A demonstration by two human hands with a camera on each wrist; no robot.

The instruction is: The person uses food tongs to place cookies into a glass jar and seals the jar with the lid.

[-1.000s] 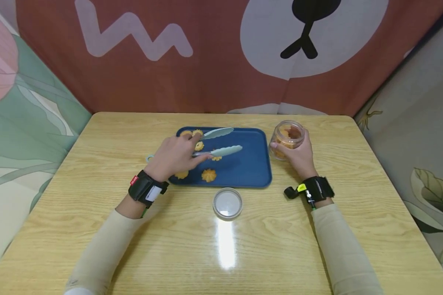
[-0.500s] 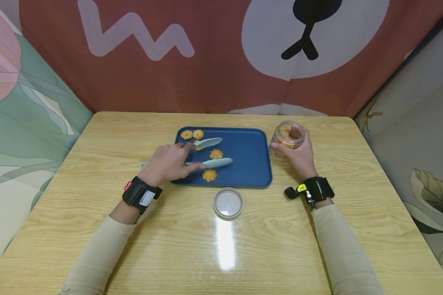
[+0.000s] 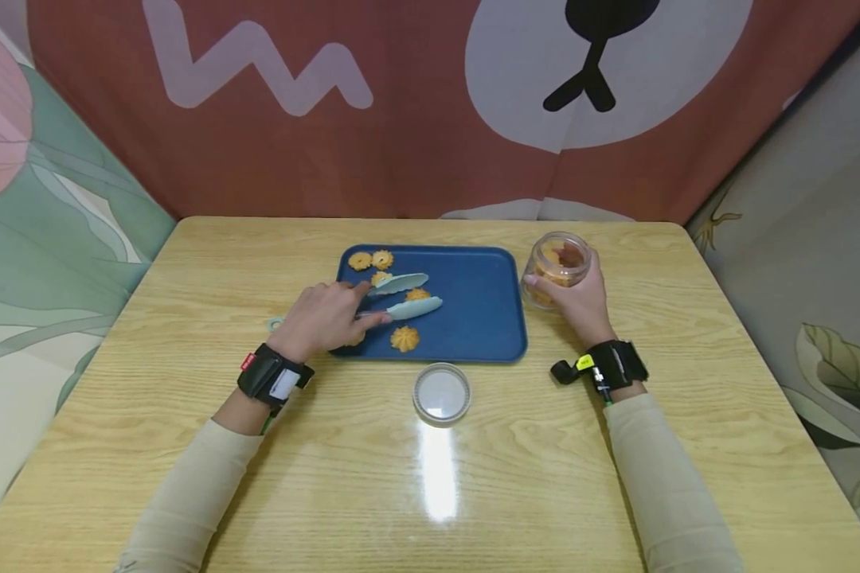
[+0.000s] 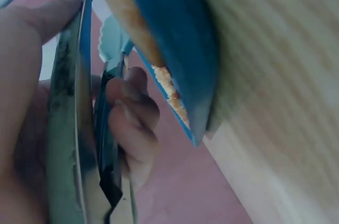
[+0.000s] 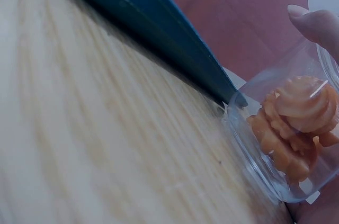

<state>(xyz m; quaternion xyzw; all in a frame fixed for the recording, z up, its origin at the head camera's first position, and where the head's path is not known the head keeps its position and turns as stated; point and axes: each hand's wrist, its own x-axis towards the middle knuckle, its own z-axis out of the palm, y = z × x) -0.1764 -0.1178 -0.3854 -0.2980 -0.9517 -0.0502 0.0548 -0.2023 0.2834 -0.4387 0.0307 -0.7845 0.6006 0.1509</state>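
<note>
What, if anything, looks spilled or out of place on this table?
Nothing stands out. The visible cookies are on the blue tray or inside the jar the right hand holds. The left hand grips the tongs, and the lid lies on the table near the tray.

Tongs (image 3: 416, 308), shiny metal between the left fingers (image 4: 135, 131), matt plastic beyond them; tray (image 3: 466, 302) below, smooth plastic; jar (image 3: 553, 278) within the right fingers (image 3: 593, 267), clear, glossy; table (image 3: 330, 477), glossy wood-grain.
</note>
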